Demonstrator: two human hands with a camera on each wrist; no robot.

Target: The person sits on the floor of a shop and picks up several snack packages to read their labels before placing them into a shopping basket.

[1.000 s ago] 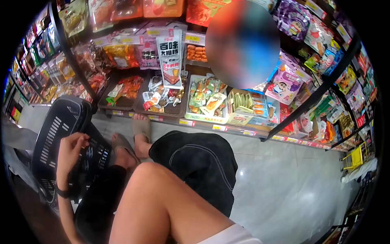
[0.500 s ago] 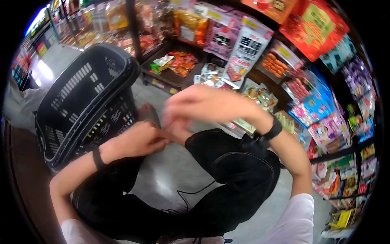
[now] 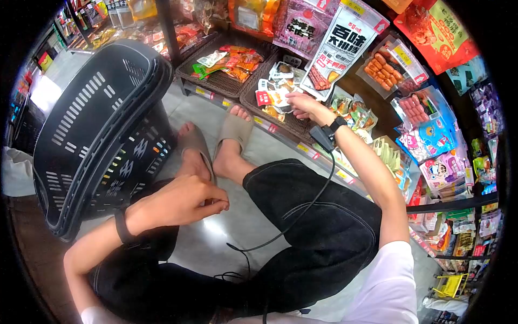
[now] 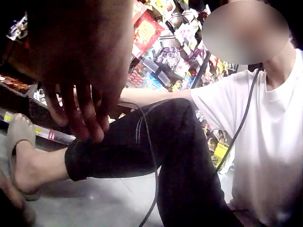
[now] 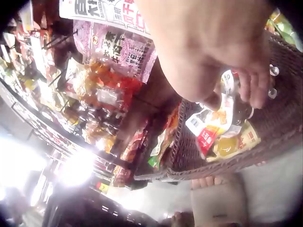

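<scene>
Bright shop light; fisheye bends the edges, floor (image 3: 216,227) glare at 6 o'clock, wrist views blurred.

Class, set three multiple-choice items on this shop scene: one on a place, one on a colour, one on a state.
1. Where does the right hand reach?
A. into the wicker tray of small packets
B. into the basket
C. onto the floor

2. What colour is the shopping basket?
A. red
B. black
C. yellow

3. How does the basket stand?
A. flat and level
B. upside down
C. tipped

Key: 1 A, its fingers are among the packets; 2 B, its plastic mesh is black; 3 C, it leans beside the left hand.
</scene>
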